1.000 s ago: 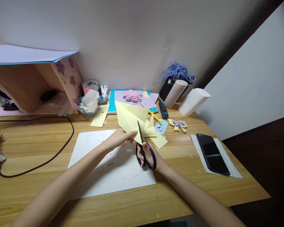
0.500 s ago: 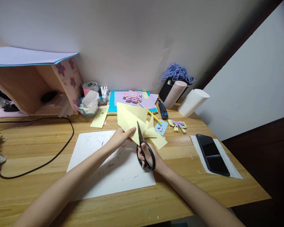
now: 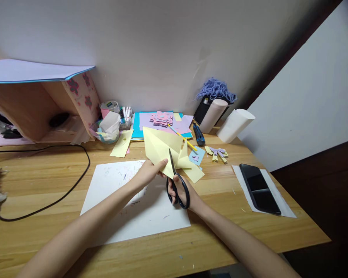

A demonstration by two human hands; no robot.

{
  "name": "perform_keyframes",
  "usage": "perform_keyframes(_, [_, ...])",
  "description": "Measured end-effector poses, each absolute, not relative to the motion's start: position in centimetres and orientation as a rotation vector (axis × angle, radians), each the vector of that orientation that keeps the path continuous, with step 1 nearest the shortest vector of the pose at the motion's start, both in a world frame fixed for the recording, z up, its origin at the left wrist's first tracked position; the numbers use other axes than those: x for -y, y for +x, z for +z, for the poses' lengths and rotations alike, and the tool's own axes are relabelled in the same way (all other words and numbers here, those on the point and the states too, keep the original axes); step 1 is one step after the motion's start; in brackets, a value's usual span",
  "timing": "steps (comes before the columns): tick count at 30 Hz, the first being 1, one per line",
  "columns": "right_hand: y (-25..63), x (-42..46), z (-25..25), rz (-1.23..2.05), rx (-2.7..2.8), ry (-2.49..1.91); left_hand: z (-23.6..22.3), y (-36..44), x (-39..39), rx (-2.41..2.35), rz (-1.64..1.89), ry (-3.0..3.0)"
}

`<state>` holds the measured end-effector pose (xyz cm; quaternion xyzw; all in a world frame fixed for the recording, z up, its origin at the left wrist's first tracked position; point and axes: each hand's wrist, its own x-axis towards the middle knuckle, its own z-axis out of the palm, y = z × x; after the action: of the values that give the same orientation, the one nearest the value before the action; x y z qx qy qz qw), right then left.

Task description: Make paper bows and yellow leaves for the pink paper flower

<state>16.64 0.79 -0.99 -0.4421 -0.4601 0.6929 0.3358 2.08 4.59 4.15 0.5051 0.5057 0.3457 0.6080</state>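
In the head view, the left hand (image 3: 148, 172) pinches the lower edge of the creased yellow paper (image 3: 158, 144), which sits just beyond its fingers, raised over the white sheet (image 3: 107, 185) on the bench (image 3: 223, 243). The right hand (image 3: 191, 193) has its fingers in the loops of the scissors (image 3: 187, 190), the blades pointing away beside the left thumb, though whether they bite the paper is hard to tell. The paper looks light, thin and easily bent, so a flat pinch near the edge, off the blade line, should steady it.
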Motion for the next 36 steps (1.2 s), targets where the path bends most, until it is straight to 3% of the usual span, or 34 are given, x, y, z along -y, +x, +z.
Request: perform_keyframes(36, [16.87, -0.57, -0.38, 1.578, 1.425, -1.168, 4.12, 2.33, -4.25, -1.115, 0.756, 1.167])
